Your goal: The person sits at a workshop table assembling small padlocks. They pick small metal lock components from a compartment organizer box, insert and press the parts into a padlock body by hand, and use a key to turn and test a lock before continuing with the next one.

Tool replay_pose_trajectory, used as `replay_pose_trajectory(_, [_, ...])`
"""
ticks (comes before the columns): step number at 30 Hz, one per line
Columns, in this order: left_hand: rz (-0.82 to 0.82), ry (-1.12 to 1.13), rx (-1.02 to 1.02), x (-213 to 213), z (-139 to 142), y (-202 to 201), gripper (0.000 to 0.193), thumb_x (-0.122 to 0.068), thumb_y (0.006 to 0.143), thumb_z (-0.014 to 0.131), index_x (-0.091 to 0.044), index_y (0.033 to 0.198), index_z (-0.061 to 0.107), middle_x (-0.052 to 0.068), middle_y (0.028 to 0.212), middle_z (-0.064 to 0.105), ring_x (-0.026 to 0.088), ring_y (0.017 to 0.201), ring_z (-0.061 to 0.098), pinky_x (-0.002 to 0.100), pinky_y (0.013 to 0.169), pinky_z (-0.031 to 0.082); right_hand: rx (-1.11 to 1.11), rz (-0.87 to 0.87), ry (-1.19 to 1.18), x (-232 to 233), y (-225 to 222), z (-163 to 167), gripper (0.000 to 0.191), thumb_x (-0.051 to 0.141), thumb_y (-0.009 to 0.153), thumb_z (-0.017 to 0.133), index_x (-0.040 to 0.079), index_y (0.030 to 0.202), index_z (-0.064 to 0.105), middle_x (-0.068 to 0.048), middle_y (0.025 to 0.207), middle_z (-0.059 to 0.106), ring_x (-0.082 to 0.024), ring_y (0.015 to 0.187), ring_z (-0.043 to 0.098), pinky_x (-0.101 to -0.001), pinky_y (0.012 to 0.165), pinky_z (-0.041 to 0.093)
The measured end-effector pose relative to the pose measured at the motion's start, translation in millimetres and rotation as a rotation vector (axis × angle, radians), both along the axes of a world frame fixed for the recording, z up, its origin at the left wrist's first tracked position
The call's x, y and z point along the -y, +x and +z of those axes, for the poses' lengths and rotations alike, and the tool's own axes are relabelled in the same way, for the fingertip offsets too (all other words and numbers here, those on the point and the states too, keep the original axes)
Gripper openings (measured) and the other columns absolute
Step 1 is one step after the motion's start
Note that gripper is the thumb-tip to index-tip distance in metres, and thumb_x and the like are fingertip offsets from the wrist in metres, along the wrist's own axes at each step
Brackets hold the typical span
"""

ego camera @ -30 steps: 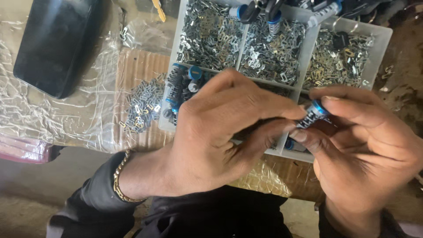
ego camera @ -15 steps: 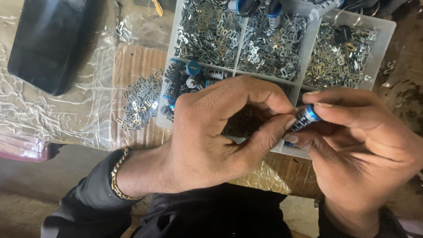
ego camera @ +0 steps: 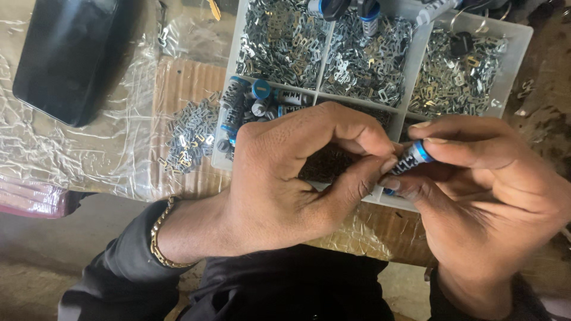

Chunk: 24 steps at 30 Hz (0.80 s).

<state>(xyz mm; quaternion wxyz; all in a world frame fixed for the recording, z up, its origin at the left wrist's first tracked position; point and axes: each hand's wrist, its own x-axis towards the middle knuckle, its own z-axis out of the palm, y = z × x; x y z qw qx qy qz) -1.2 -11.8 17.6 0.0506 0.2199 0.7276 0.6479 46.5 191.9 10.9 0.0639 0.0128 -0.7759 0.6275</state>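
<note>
The right hand (ego camera: 493,196) is pinching a small ribbed cylinder (ego camera: 409,160) with a blue band between thumb and forefinger, and the left hand (ego camera: 297,178) is closing its thumb and fingertips on the cylinder's near end, so both hands are meeting over it. A gold chain bracelet (ego camera: 156,238) is circling the left wrist. Just beyond the hands a white plastic compartment tray (ego camera: 517,53) is lying, its far cells heaped with thin, shiny stamped metal plates (ego camera: 279,41); the cell beyond the left knuckles is holding more blue-capped cylinders (ego camera: 250,104). To the left of the tray, loose metal plates (ego camera: 189,137) are lying on corrugated cardboard (ego camera: 178,83). Farther left, crinkled clear plastic sheet (ego camera: 71,154) is covering the worktop, with a smooth black case (ego camera: 65,56) resting on it.
</note>
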Motion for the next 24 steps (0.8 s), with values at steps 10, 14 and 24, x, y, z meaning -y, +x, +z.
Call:
replay_pose_trajectory(10, [-0.016, -0.031, -0.013, 0.6, 2.5, -2.2, 0.018, 0.002, 0.091, 0.079, 0.000, 0.102, 0.065, 0.010, 0.094, 0.075, 0.013, 0.087, 0.078, 0.023, 0.074, 0.066, 0.015, 0.045, 0.042, -5.0, -2.0, 1.0, 0.027, -0.016, 0.088, 0.069, -0.009, 0.113, 0.060, -0.024, 0.122, 0.063, -0.028, 0.108, 0.075, -0.0284, 0.084, 0.070])
replay_pose_trajectory(14, [-0.020, -0.028, 0.024, 1.3, 2.9, -1.7, 0.018, 0.002, 0.093, 0.079, 0.000, 0.103, 0.065, 0.008, 0.095, 0.075, 0.012, 0.088, 0.079, 0.023, 0.077, 0.066, 0.028, 0.018, 0.018, -1.7, -1.5, 3.1, 0.027, -0.017, 0.088, 0.069, -0.009, 0.113, 0.060, -0.024, 0.122, 0.063, -0.026, 0.109, 0.074, -0.0275, 0.084, 0.070])
replay_pose_trajectory(24, [-0.053, -0.028, 0.055, 3.2, 5.9, -4.8, 0.026, 0.002, 0.087, 0.082, 0.003, 0.099, 0.059, 0.011, 0.095, 0.072, 0.015, 0.090, 0.078, 0.023, 0.079, 0.067, -0.060, 0.062, 0.137, -3.7, -1.8, 0.9, 0.027, -0.013, 0.084, 0.076, -0.006, 0.108, 0.065, -0.022, 0.115, 0.068, -0.023, 0.098, 0.077, -0.0224, 0.072, 0.068])
